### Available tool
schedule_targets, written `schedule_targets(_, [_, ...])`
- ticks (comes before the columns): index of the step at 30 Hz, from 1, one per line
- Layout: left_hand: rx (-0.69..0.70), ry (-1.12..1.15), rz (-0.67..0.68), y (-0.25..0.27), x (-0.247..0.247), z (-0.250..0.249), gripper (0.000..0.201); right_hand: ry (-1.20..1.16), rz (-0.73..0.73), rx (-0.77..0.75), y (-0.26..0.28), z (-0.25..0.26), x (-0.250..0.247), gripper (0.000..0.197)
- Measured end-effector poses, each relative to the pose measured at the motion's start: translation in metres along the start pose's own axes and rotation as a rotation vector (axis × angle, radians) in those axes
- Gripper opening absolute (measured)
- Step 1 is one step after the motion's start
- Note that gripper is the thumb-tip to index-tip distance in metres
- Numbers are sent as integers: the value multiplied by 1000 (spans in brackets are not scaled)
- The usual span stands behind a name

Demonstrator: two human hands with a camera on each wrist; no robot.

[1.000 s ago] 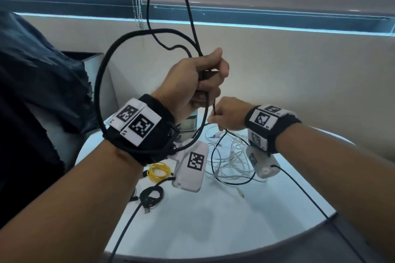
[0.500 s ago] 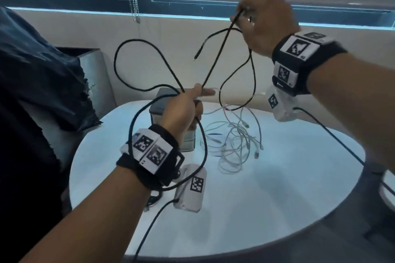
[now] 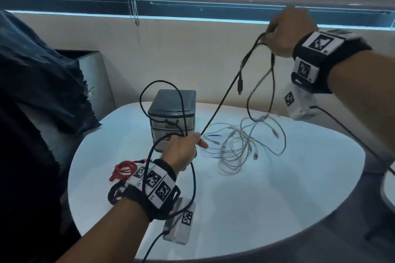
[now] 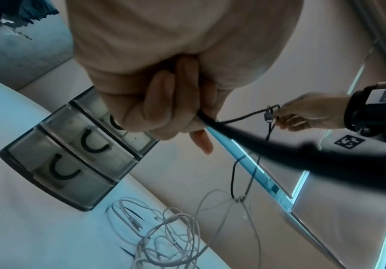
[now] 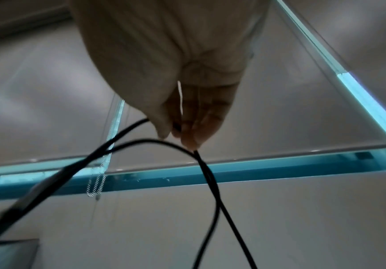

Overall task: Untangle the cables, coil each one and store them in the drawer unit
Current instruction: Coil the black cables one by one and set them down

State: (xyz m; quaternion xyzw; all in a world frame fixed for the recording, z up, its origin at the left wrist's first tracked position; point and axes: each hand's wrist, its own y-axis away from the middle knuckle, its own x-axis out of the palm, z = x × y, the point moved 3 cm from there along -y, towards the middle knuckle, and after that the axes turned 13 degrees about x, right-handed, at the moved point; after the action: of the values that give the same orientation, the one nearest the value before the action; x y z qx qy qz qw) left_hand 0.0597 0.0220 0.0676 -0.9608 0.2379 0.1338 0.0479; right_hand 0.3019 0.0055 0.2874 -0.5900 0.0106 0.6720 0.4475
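The left hand (image 3: 181,151) is low over the white table (image 3: 277,198), just in front of the drawer unit (image 3: 173,113), with its fingers curled tight round a black cable (image 3: 220,102); the left wrist view shows the cable leaving the fist beside the little finger. From that fist the cable runs up toward two o'clock to the right hand (image 3: 286,32), raised well above the table near the window ledge, whose fingertips (image 5: 187,134) pinch it. A loop of the same cable rises over the drawer unit toward eleven o'clock, and another hangs below the left wrist. Below the right hand a plug end (image 3: 240,86) dangles, and a black loop drops to the tangle of white cables (image 3: 241,147) lying at three o'clock from the drawer unit. A red coil (image 3: 124,168) lies at eight o'clock from the unit.
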Motion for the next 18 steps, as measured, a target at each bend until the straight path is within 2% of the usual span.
schedule_targets(3, [18,-39,20,-3,6,-2,37,-190,-121,0,4,1,-6,19])
schedule_targets(8, [-44,-124,32,-1,4,9,41,-100,-112,97,0,-15,-3,24])
schedule_targets(13, [-146,-110,-6,-4,-9,15,36,-105,-132,296,-9,-37,-3,27])
schedule_targets(15, [-153,-60,-15,-5,-9,12,34,-170,3,379,-9,-42,3,35])
schedule_targets(18, [-99,55,-6,-5,-4,5,34,-256,404,363,11,-37,24,32])
